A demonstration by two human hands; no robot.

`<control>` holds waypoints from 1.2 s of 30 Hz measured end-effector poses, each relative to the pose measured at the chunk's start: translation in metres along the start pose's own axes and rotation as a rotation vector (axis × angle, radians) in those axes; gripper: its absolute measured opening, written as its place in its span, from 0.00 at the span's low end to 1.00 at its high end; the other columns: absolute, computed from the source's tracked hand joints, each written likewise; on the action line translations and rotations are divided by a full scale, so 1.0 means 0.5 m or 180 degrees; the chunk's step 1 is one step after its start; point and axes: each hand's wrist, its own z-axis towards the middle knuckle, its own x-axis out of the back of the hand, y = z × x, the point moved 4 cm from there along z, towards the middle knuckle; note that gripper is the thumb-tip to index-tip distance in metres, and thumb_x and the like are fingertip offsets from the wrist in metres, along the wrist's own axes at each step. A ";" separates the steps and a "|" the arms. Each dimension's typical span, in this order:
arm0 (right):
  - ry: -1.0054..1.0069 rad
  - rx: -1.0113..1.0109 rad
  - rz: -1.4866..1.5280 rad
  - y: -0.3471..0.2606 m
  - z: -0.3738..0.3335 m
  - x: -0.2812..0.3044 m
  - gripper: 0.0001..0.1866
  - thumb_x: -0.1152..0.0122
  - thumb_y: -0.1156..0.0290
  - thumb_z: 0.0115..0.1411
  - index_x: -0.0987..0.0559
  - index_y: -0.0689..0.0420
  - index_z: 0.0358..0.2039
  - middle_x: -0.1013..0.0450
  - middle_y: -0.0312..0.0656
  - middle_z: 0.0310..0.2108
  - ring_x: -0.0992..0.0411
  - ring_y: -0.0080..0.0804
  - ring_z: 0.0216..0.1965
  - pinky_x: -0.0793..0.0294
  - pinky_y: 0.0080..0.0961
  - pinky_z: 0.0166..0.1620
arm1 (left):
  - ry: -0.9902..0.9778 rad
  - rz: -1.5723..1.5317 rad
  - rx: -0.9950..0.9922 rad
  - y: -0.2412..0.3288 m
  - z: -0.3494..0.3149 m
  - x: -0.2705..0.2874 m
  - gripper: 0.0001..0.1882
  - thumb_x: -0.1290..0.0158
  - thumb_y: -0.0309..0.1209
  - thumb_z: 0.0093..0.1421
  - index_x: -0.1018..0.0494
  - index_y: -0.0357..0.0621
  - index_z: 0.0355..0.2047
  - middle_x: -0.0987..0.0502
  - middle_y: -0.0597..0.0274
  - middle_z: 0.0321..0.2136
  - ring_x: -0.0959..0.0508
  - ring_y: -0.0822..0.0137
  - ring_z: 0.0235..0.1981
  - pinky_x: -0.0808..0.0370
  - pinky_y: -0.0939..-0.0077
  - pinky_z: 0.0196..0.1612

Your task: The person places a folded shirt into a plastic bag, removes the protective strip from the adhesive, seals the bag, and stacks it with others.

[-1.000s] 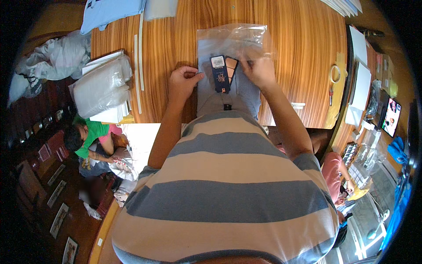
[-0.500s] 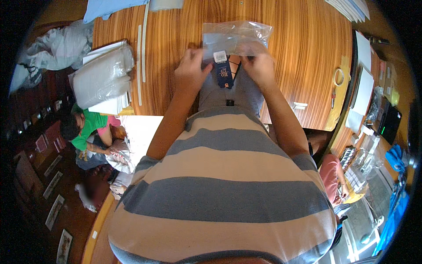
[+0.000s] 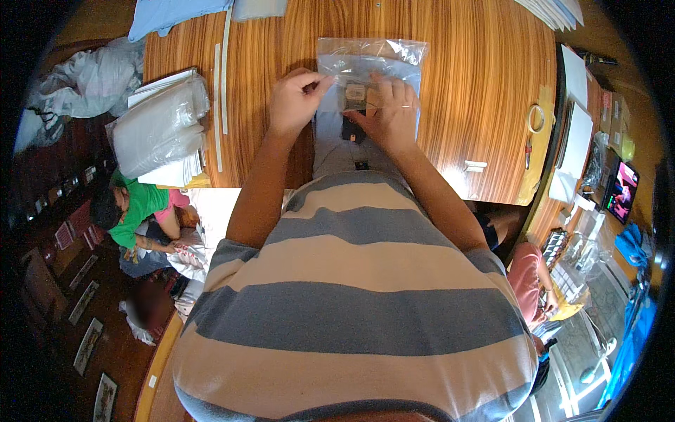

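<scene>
Clear, wrinkled plastic film is covering a folded grey-blue garment and dark rectangular tag on the brown wood-grain table, near its edge. The left hand is closing its fingertips at the film's left side, its hold unclear; the right hand is spreading over it, thumb apart. Bare tabletop is stretching rightward to a pale tape roll, leftward to narrow white strips.

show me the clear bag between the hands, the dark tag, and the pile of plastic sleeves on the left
clear bag (image 3: 365, 67): head view, on its upper see-through part
dark tag (image 3: 349, 128): head view, on its lower end
plastic sleeves (image 3: 158, 130): head view, middle of the pile
</scene>
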 end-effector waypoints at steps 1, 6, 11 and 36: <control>0.0110 0.0028 0.0008 0.002 0.004 0.006 0.36 0.16 0.57 0.44 0.21 0.54 0.53 0.24 0.47 0.48 0.26 0.50 0.50 0.28 0.46 0.53 | -0.0056 0.0138 -0.0111 0.015 -0.002 0.003 0.10 0.31 0.36 0.59 0.14 0.43 0.37 0.18 0.58 0.31 0.17 0.55 0.30 0.20 0.66 0.35; 0.0395 0.0178 -0.0013 0.082 -0.007 0.016 0.20 0.25 0.63 0.53 0.19 0.51 0.45 0.24 0.43 0.45 0.27 0.50 0.48 0.27 0.46 0.52 | 0.0364 0.0663 -0.0901 0.005 -0.058 0.003 0.08 0.31 0.31 0.60 0.14 0.43 0.38 0.18 0.57 0.37 0.17 0.56 0.37 0.20 0.67 0.41; 0.0176 0.0495 -0.0286 0.150 -0.079 0.050 0.16 0.29 0.67 0.56 0.19 0.49 0.46 0.25 0.43 0.40 0.24 0.45 0.45 0.24 0.39 0.47 | 0.0313 0.0796 -0.0816 0.006 -0.113 0.005 0.08 0.31 0.29 0.59 0.14 0.43 0.39 0.19 0.55 0.40 0.17 0.55 0.41 0.20 0.65 0.44; -0.0658 -0.1965 0.2972 0.249 -0.140 -0.040 0.24 0.28 0.77 0.62 0.27 0.65 0.56 0.19 0.46 0.44 0.19 0.32 0.44 0.18 0.28 0.48 | -0.1316 -0.1229 0.1089 -0.104 -0.092 -0.018 0.29 0.41 0.26 0.70 0.43 0.41 0.66 0.21 0.51 0.50 0.21 0.64 0.52 0.23 0.69 0.54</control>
